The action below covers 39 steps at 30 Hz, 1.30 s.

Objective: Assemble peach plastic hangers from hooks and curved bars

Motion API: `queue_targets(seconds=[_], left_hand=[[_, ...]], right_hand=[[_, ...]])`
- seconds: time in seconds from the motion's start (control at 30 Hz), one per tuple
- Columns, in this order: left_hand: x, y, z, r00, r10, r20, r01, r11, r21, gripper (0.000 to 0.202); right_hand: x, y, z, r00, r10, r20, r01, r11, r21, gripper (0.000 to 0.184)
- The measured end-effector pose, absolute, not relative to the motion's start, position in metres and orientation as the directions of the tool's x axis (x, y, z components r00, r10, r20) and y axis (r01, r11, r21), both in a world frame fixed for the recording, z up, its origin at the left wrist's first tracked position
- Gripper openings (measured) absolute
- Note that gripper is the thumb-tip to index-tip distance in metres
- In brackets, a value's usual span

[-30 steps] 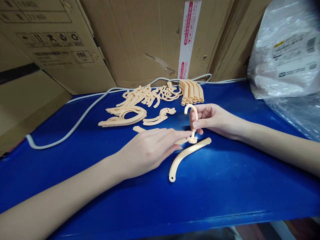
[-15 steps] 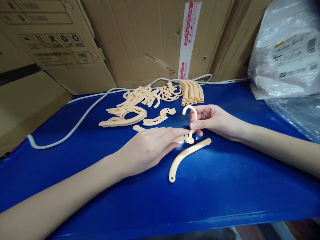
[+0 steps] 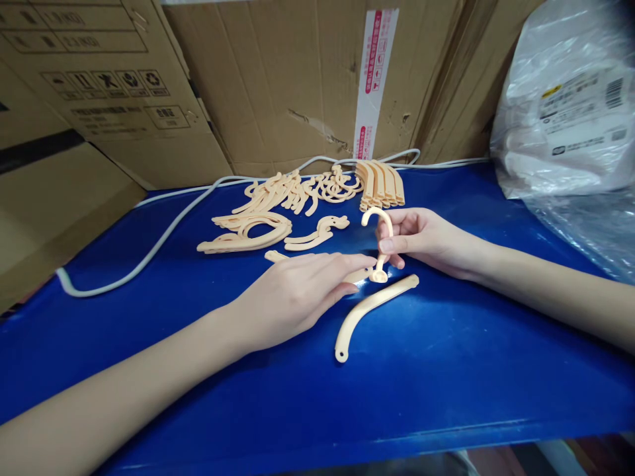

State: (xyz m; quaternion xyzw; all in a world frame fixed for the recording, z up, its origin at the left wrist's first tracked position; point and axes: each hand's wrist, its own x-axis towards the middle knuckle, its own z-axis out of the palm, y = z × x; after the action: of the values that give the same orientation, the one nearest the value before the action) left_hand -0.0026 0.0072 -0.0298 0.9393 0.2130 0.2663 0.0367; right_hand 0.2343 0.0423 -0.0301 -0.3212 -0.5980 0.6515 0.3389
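Observation:
A cream plastic hanger hook [image 3: 381, 225] stands upright, curl at the top, pinched between the thumb and fingers of my right hand [image 3: 409, 238]. Its round base touches or nearly touches the end of a curved hanger arm [image 3: 364, 274]. That arm runs beneath my left hand [image 3: 297, 284], whose fairly straight index finger and thumb lie on either side of its near end and hold it. Most of the arm is hidden under the palm. Closer to me, a second loose hanger arm [image 3: 370, 307] rests on the blue table, apart from both hands.
Behind my hands lie nested curved pieces [image 3: 248, 231], a small pair of pieces [image 3: 317, 235], a heap of hooks [image 3: 342, 185] and stacked arms [image 3: 381, 185]. A white cable [image 3: 169, 231] crosses the table [image 3: 446, 390]. Cardboard boxes [image 3: 278, 79] and a plastic bag [image 3: 560, 119] border it.
Both hands keep nearly the same pose. The hook has shifted very slightly at most, and the whole view has moved a few pixels.

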Motion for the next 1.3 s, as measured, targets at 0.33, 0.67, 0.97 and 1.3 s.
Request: queue_targets(seconds=[0.33, 0.67, 0.97, 1.3], left_hand=[[-0.003, 0.0072, -0.0298, 0.781, 0.413, 0.469, 0.369, -0.91, 0.187, 0.026], [-0.0024, 0.0072, -0.0293, 0.789, 0.402, 0.465, 0.36, -0.915, 0.179, 0.026], [-0.0015, 0.0067, -0.0281, 0.81, 0.366, 0.459, 0.357, -0.928, 0.11, 0.025], [-0.0022, 0.0054, -0.0285, 0.813, 0.354, 0.462, 0.36, -0.93, 0.077, 0.024]], right_hand=[[0.2329, 0.0407, -0.0299, -0.575, 0.818, -0.019, -0.027, -0.042, -0.999, 0.025], [0.2321, 0.0397, -0.0292, -0.574, 0.818, -0.021, -0.011, -0.033, -0.999, 0.026], [0.2303, 0.0385, -0.0277, -0.57, 0.82, -0.052, -0.006, -0.067, -0.998, 0.028], [0.2293, 0.0374, -0.0262, -0.56, 0.826, -0.067, -0.003, -0.083, -0.997, 0.031]])
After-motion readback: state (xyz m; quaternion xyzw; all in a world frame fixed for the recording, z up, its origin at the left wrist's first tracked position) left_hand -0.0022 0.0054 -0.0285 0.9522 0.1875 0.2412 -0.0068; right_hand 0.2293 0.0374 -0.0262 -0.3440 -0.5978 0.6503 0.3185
